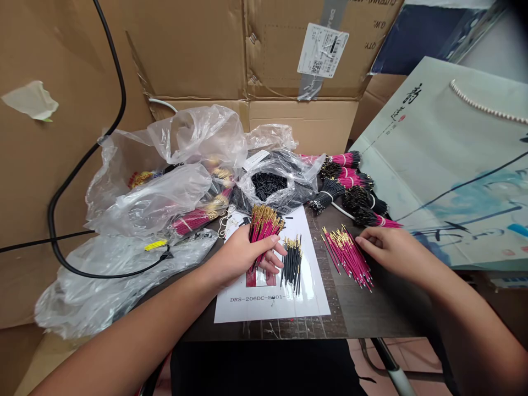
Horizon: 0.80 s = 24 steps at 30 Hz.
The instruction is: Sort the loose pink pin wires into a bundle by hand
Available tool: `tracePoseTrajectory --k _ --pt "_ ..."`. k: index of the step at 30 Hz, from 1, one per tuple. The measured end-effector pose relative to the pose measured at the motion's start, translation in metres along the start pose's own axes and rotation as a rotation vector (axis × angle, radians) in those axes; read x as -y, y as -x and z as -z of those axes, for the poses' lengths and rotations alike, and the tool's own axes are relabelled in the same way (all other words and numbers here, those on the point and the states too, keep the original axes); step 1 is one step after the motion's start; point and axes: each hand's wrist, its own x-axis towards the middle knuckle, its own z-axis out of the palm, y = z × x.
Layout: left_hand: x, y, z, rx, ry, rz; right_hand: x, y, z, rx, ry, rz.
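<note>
My left hand (264,256) is wrapped round a thick bundle of magenta wires (264,223) with gold terminals pointing up and away. Beside it, on a printed white sheet (231,312), lies a small pile of black wires (291,269) with gold ends. A loose pile of magenta wires (348,258) rests on the dark table to the right. At that pile's right edge is my right hand (377,245), its fingers curled in. Whether a wire is between those fingertips is hidden.
Behind the sheet stands an opened plastic bag (284,198) of small black sleeves (268,186). Tied wire bundles (350,181) lie back right, near a pale paper bag (445,165). Clear plastic bags (165,187) and a black cable (51,220) fill the left. Cardboard (193,55) walls the back.
</note>
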Motion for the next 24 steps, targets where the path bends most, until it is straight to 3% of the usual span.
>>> tracePoseTrajectory --k 6,10,15,20,24 --pt "-0.002 0.0 -0.001 -0.007 0.03 -0.013 -0.008 -0.004 -0.004 0.029 0.005 0.019" --pt "0.0 0.001 0.001 0.058 0.047 0.006 0.003 0.0 0.006 -0.039 0.027 0.02" --pt "0.002 0.003 0.005 0.124 0.022 0.018 0.062 0.002 0.022 -0.145 -0.198 0.112" --pt "-0.002 0.004 0.001 0.169 0.044 0.028 0.125 -0.015 0.012 0.011 -0.588 0.231" --pt "-0.002 0.004 0.001 0.187 0.063 0.027 0.138 -0.03 0.0 0.136 -0.794 0.255"
